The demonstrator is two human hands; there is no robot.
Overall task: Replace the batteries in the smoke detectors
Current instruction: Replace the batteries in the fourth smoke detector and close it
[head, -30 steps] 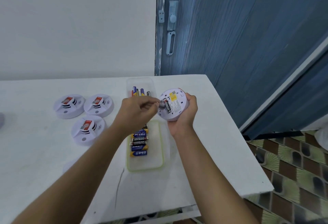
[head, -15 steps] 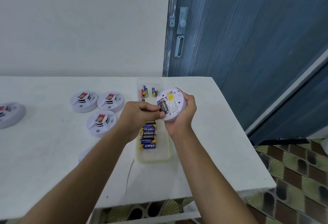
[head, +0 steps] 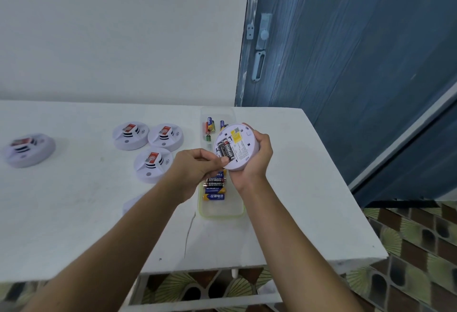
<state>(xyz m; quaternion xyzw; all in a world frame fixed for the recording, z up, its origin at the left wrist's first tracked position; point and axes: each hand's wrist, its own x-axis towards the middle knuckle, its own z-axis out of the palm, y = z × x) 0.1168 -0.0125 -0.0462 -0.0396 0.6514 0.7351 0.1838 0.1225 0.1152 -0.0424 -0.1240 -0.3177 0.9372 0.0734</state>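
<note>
Now we seat the battery [head: 228,152].
Its long axis points away from our left hand [head: 195,166], grip pinching the near end; right hand [head: 258,161] clasps the smoke detector [head: 243,142].

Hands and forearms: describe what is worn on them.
No gloves or rings show on the left hand or right hand. The left forearm and right forearm are bare to the frame's edge: no sleeve, watch or bracelet.

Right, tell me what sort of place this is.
Probably a plain room in a home, set up for a small job: a white table against a bare wall, a blue door with a bolt latch, and patterned floor tiles. Smoke detectors lie on the table.
</note>
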